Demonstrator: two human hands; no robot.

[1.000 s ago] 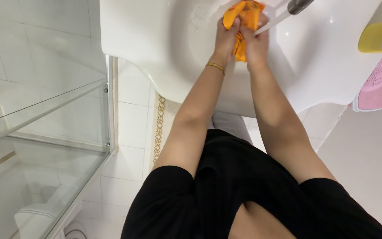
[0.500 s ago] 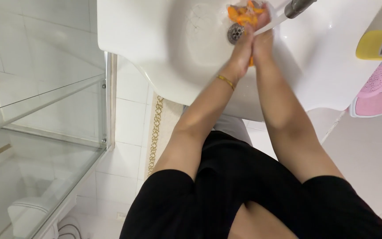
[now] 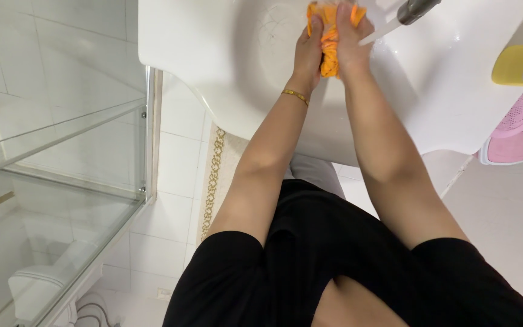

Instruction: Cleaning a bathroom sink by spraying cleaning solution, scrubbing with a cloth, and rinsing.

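Note:
Both my hands squeeze a wet orange cloth point(image 3: 329, 45) over the bowl of a white sink point(image 3: 225, 72). My left hand point(image 3: 309, 53), with a gold bracelet on its wrist, grips the cloth's left side. My right hand point(image 3: 351, 42) grips its right side, fingers wrapped over the top. The cloth is bunched and twisted between the two palms. A metal tap point(image 3: 414, 9) runs a thin stream of water just right of my right hand. The sink's drain is hidden behind my hands.
A yellow bottle point(image 3: 522, 65) lies on the sink's right edge. Below it stands a pink perforated basket point(image 3: 513, 130). A glass shower screen point(image 3: 62, 175) stands at the left, with a white toilet point(image 3: 37, 287) behind it. The floor has white tiles.
My hands drew back from the tap and closed together on the cloth, twisting it into a tight bundle. The drain, seen half a second ago, is now covered.

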